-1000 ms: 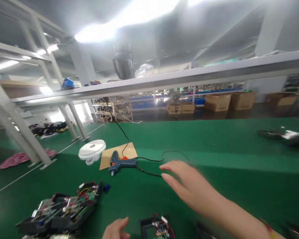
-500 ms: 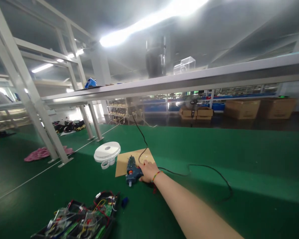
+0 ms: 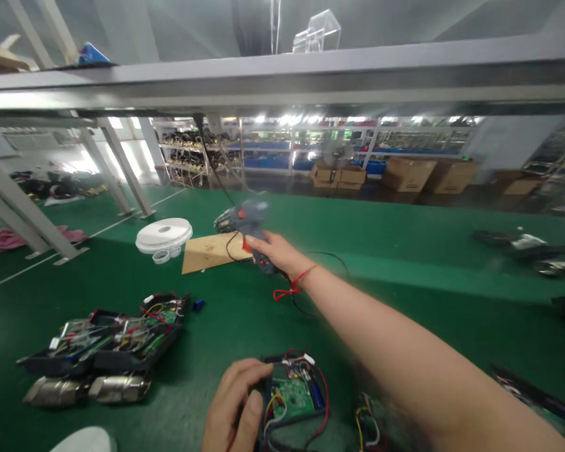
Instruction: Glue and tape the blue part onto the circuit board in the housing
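I see the blue-grey plastic glue gun with orange trigger (image 3: 245, 221) lifted off the bench, up above the flat brown cardboard sheet (image 3: 210, 252), nozzle pointing left and a bit away from me, handle slanting down into my right hand (image 3: 269, 249). Right fingers are wrapped around the handle; the gun is motion-blurred, so I think the index sits at the trigger but can't swear to it. Its black power cord (image 3: 327, 257) trails right over the mat.

The left hand (image 3: 233, 405) is near me, low in view, fingers curled on the edge of the small black tray holding a green circuit board with red and black wires (image 3: 294, 392). The gun sits well beyond and above that board, so the right arm is the nearer one.

Surface is a green bench mat (image 3: 405, 295). To the left sit a black tray of wired boards (image 3: 113, 336) and a white round reel (image 3: 164, 234). A grey steel shelf beam (image 3: 282, 78) spans overhead, with brown cardboard boxes (image 3: 407, 174) behind.
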Available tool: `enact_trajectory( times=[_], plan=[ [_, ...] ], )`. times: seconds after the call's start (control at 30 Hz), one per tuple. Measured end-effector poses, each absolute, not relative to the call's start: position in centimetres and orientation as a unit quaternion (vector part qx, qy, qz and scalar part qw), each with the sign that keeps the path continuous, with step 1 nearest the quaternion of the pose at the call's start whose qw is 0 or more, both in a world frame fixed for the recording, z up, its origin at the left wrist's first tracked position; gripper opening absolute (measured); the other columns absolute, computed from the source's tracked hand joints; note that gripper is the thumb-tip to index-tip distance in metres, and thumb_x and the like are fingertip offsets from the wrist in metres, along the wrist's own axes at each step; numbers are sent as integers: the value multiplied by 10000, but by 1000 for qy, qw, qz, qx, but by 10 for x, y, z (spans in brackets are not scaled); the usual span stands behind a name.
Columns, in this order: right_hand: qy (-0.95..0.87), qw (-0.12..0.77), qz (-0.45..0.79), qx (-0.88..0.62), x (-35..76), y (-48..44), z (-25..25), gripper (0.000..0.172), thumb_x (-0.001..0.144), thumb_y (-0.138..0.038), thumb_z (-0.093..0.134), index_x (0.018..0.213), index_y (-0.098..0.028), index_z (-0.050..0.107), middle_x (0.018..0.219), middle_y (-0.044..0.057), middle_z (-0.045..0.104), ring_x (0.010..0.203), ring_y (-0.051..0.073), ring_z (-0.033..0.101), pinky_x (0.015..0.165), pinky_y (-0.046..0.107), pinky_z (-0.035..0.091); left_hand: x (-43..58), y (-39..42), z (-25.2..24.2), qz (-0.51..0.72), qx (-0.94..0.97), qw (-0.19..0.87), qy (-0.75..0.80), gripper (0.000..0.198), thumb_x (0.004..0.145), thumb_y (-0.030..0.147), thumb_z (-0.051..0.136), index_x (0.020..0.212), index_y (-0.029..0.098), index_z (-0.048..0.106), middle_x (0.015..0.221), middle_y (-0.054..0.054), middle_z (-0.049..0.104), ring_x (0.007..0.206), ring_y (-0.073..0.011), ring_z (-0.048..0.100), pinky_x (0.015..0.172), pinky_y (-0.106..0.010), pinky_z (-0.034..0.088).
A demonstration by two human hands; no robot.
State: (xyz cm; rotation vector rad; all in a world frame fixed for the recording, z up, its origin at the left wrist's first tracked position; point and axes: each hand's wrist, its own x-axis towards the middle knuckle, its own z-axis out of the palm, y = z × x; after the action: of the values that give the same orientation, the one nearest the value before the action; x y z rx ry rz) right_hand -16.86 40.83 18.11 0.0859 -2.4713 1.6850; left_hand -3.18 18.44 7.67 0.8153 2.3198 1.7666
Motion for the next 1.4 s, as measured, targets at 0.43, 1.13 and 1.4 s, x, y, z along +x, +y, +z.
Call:
enact_trajectory(
  times=[0.43,1.13,1.4],
  plan=[
    [-617,-5,780,-108,52,492,188,429,775,-323,753,1171,-175,677,1143,144,709,618,132,660,496,195,553,-39,178,100,327,446,69,830,565,858,583,612,1336,283,583,1301,-87,636,1223,-280,577,1014,-462,522],
    [-606,-43,786,-114,71,470,151,408,749,-321,736,1117,-167,649,1179,133,701,580,109,659,504,206,531,-17,216,86,158,627,59,760,80,809,368,770,850,430,740,1023,46,684,994,-204,616,853,-348,424],
    [-551,-127,818,-104,58,451,129,455,713,-308,734,1122,-135,633,1141,138,706,639,135,697,516,188,550,-21,203,99,166,569,-59,803,285,892,583,583,936,349,740,1173,-6,703,1002,-228,686,817,-370,570]
  ],
)
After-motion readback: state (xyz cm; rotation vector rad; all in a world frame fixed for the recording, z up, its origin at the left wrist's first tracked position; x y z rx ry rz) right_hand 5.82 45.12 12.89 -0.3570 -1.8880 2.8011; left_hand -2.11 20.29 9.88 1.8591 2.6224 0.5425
